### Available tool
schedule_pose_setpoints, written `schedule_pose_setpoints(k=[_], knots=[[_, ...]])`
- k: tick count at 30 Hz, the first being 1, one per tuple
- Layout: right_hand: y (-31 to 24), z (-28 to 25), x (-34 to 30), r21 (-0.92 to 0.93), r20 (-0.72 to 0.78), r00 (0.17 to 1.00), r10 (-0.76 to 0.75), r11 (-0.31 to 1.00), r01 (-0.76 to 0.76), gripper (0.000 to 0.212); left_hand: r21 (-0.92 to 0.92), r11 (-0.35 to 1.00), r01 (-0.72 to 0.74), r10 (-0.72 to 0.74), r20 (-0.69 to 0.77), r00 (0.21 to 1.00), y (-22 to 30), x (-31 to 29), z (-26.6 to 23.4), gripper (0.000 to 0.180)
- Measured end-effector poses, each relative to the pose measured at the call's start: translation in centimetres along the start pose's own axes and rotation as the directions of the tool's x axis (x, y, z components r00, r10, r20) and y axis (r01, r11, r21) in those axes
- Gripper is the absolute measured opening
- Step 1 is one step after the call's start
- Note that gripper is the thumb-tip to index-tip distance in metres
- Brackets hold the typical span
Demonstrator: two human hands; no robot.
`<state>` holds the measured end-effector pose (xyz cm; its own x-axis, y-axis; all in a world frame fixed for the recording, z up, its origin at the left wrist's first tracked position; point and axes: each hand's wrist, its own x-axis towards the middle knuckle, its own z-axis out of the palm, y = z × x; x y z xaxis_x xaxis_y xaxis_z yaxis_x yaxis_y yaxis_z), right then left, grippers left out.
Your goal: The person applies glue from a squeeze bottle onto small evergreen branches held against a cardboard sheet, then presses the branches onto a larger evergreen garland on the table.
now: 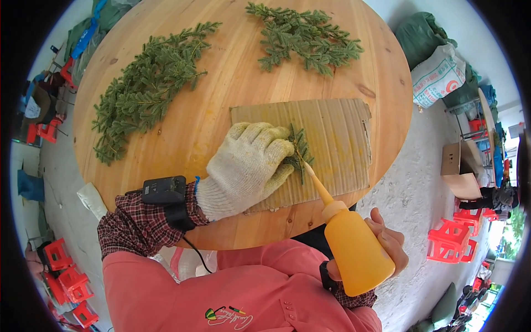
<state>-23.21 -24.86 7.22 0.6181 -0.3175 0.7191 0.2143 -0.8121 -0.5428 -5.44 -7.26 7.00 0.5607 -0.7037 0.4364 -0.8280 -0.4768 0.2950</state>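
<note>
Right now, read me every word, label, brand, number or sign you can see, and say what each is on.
White sack, upper right: green printed characters and a red round mark; I won't copy the wording.
Pink shirt: white script beside a small coloured emblem; not copied out either.
Black wrist device: any marking is too small to read.
Yellow bottle: no lettering I can make out.
</note>
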Motion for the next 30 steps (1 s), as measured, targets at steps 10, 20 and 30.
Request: schedule_pose_setpoints(k=[10,20,30], knots=[[-0.6,-1.2,0.1,0.002,-0.005,1.0,0.007,1.0,-0.007,0.083,0.007,1.0,-0.006,0.006,0.001,1.0,0.0,0.0,0.1,0.028],[-0.6,-2.5,-0.1,0.066,-0.02,0.998,0.057,0.996,-0.056,0.09,-0.003,1.0,0.006,-0.006,0.009,1.0,-0.1,0.0,0.0,0.03],[4.5,-3.9,0.5,0.647,-0.18,0.847,0.501,0.709,-0.281,0.071,-0.018,0.999,0.037,-0.037,-0.003,0.999,-0.1,1.7,-3.1,0.041]])
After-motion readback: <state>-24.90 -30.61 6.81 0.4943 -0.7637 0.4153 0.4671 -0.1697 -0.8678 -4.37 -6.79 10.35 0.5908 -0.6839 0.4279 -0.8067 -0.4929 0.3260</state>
